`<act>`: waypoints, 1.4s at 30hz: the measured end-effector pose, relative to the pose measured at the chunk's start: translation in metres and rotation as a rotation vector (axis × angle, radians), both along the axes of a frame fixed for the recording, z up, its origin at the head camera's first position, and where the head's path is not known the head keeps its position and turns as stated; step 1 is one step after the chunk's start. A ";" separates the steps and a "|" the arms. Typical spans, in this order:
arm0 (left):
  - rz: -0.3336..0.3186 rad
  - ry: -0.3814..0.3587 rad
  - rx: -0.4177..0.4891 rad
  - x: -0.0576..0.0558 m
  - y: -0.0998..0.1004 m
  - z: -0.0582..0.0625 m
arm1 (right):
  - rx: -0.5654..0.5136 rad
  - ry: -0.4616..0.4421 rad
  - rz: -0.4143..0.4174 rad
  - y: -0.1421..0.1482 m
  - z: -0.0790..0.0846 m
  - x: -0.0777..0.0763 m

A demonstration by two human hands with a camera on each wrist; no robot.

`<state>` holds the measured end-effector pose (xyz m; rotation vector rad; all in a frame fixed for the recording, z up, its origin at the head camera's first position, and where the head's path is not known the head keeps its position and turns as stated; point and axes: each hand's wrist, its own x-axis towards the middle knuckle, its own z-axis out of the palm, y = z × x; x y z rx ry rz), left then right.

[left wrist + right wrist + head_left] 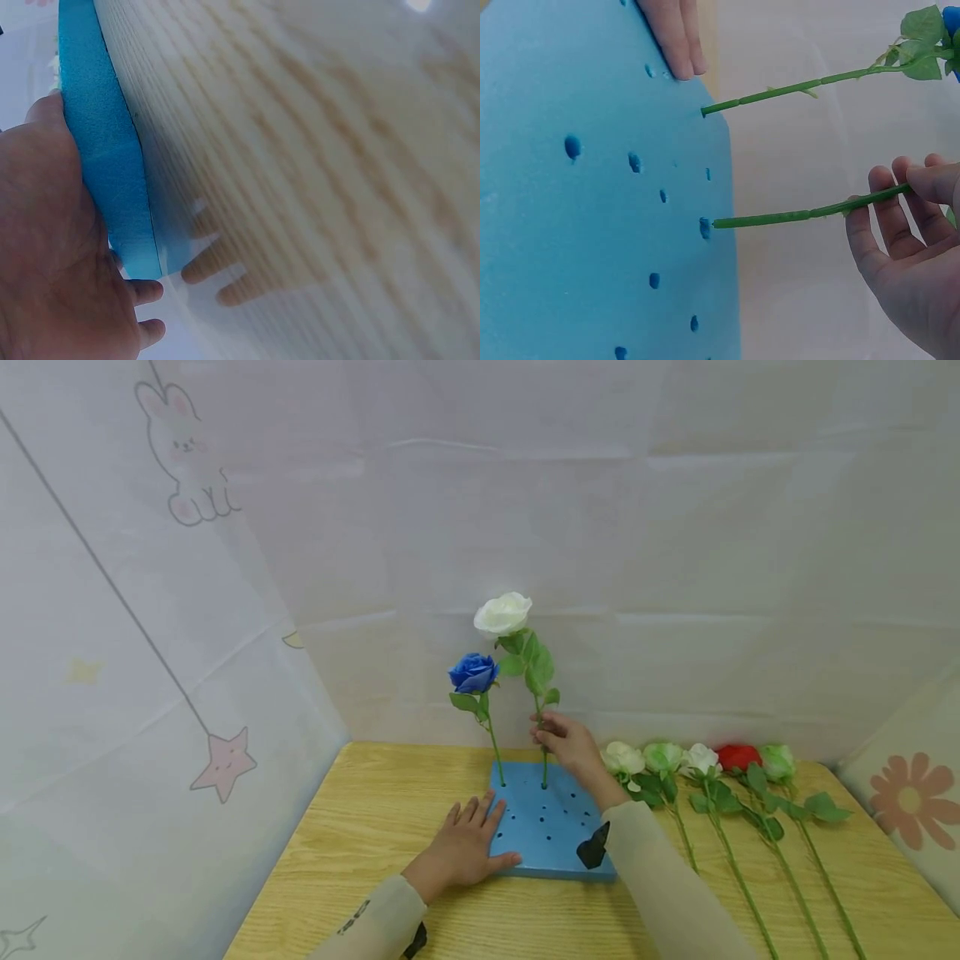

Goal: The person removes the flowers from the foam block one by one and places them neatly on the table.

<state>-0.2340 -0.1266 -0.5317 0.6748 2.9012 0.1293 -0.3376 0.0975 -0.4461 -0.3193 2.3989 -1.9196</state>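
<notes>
A blue foam board point(525, 852) with several holes lies on the table. My left hand point(465, 847) rests on its left edge, fingers spread and straight, thumb along the near side; the left wrist view shows the board's thick side point(105, 142) beside the palm. In my right hand point(573, 747) the stem of a white rose point(504, 614) is pinched between thumb and fingers. The stem's lower end point(739, 221) is right at a hole near the board's far edge. Left of it a blue rose point(474, 673) stands upright, its stem point(780, 91) in another hole.
Several roses lie in a row on the right of the wooden table point(360, 827), among them a red rose point(738, 757) and a pale green rose point(777, 762), stems toward the near edge. A white sheet point(600, 527) with printed figures hangs behind.
</notes>
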 end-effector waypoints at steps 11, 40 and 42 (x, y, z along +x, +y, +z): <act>-0.004 0.011 0.003 0.000 -0.002 0.000 | -0.025 0.024 0.006 0.007 0.015 0.006; -0.007 0.015 0.028 -0.003 -0.004 -0.006 | 0.008 0.073 0.043 0.060 0.023 0.053; -0.007 0.011 0.032 -0.003 -0.004 -0.006 | 0.006 0.076 0.044 0.065 0.023 0.056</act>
